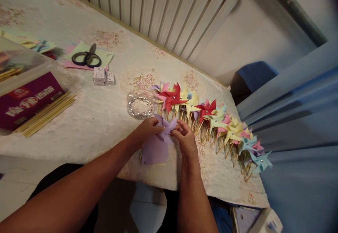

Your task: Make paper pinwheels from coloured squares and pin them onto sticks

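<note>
My left hand [148, 129] and my right hand [186, 138] meet over a purple paper pinwheel [165, 125], each pinching its folded corners. Under it lies a flat purple paper sheet [155, 150] near the table's front edge. Just beyond my hands stands a clear round container of pearl pins [139, 104]. A long row of finished paper pinwheels [211, 118] on wooden sticks, in red, yellow, pink, green and blue, runs from behind my hands to the right.
A bundle of wooden sticks [46, 115] lies left beside a purple box [25, 101] and a clear plastic bin [23, 62]. Black scissors [87, 57] rest on coloured paper; two small white boxes [103, 77] sit nearby. A white radiator [171, 11] backs the floral tablecloth [105, 120].
</note>
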The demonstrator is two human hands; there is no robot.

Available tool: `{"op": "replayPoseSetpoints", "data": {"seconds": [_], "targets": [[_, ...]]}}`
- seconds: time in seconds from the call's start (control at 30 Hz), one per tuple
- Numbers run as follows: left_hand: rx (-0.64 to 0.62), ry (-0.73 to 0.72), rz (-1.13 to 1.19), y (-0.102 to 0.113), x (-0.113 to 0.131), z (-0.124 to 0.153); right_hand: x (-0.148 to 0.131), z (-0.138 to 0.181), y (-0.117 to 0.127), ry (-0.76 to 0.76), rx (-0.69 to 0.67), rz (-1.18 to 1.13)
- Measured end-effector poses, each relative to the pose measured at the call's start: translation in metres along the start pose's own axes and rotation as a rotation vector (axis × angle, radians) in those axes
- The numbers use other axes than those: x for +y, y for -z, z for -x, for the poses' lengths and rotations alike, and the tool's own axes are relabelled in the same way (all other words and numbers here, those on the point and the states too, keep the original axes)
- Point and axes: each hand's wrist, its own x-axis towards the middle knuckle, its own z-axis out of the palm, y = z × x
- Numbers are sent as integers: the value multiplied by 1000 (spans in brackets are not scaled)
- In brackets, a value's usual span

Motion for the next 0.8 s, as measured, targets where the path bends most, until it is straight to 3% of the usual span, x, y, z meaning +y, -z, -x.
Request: {"op": "replayPoseSetpoints", "data": {"seconds": [0.23, 0.5, 0.8], "targets": [[-1, 7, 33, 0, 1, 0, -7, 1, 6, 128, 33, 46], [-27, 41, 28, -1, 2, 2, -14, 6, 3, 41, -39, 201], [-29, 33, 29, -1, 3, 2, -18, 6, 2, 47, -40, 211]]}}
